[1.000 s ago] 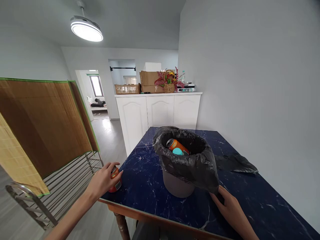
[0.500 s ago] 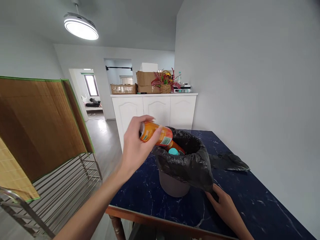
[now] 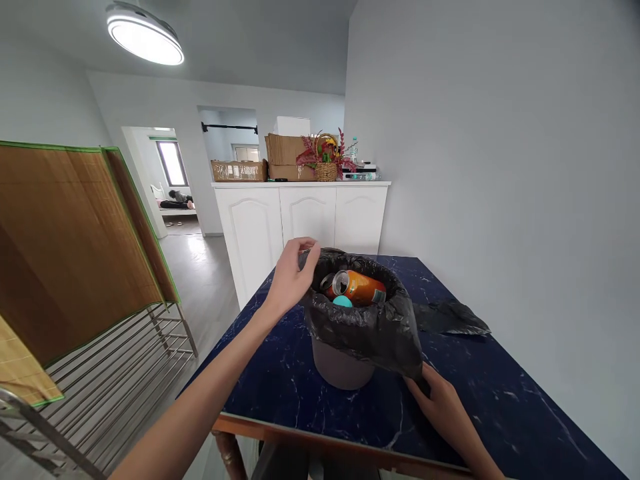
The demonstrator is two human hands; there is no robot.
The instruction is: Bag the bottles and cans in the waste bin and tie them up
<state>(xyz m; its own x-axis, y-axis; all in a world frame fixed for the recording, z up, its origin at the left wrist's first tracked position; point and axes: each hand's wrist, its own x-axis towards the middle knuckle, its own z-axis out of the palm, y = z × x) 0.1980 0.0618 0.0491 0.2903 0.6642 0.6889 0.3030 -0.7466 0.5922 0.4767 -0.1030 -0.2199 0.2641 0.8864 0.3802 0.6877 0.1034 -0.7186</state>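
A small grey bin (image 3: pixel 340 367) lined with a black bag (image 3: pixel 370 327) stands on the dark blue marble table (image 3: pixel 295 380). Inside lie an orange can (image 3: pixel 357 287), a second can partly hidden behind it and a teal object (image 3: pixel 343 301). My left hand (image 3: pixel 293 277) hovers at the bin's left rim, fingers loosely curled and holding nothing. My right hand (image 3: pixel 440 403) rests on the table at the bin's right, its fingers pinching the hanging edge of the black bag.
Another black bag (image 3: pixel 450 319) lies flat on the table behind the bin. A bamboo mat (image 3: pixel 65 247) leans over a metal rack (image 3: pixel 100 393) at the left. White cabinets (image 3: pixel 305 220) with boxes and a flower basket stand beyond the table. A wall runs along the right.
My left hand picked the orange can up from the table's left edge, carried it over the bin and let go. The can now lies inside. The right hand stayed on the bag.
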